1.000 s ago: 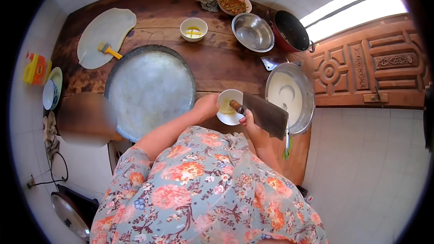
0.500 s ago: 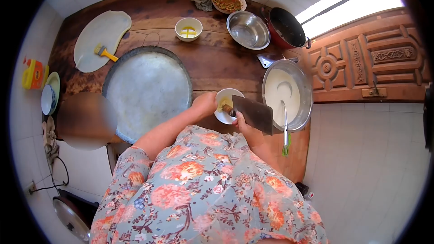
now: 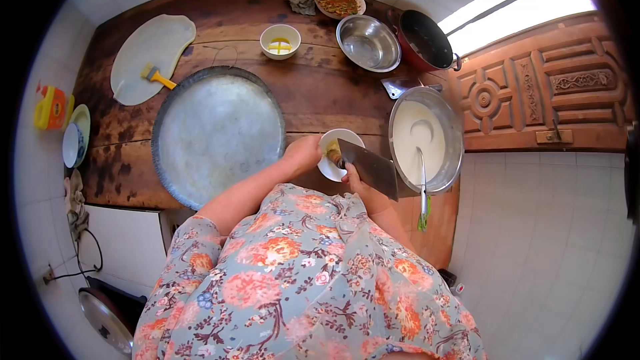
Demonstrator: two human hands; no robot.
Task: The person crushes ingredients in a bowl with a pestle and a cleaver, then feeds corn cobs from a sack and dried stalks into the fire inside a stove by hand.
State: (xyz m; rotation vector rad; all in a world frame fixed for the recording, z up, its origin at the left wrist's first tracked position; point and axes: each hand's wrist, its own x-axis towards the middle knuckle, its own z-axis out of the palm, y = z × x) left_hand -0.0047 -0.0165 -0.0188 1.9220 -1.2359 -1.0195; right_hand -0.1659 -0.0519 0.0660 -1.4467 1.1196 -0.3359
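White bowl [image 3: 348, 135] with pale yellow mash [image 3: 333, 149] is located just below frame center, its left rim gripped by the left hand [image 3: 305, 153]. Cleaver [image 3: 373, 171] is held near the handle-blade junction by the right hand [image 3: 358, 180], handle pointed down into the bowl, blade angled toward lower right; handle-to-mash contact cannot be told. Bowl is flanked by round metal pan [image 3: 219, 135] at center left and steel basin [image 3: 456, 143] of white liquid [image 3: 409, 135] at center right.

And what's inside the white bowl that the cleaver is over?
Something yellowish, partly behind the wooden handle. The cleaver covers part of the white bowl, so I can't tell what's under there.
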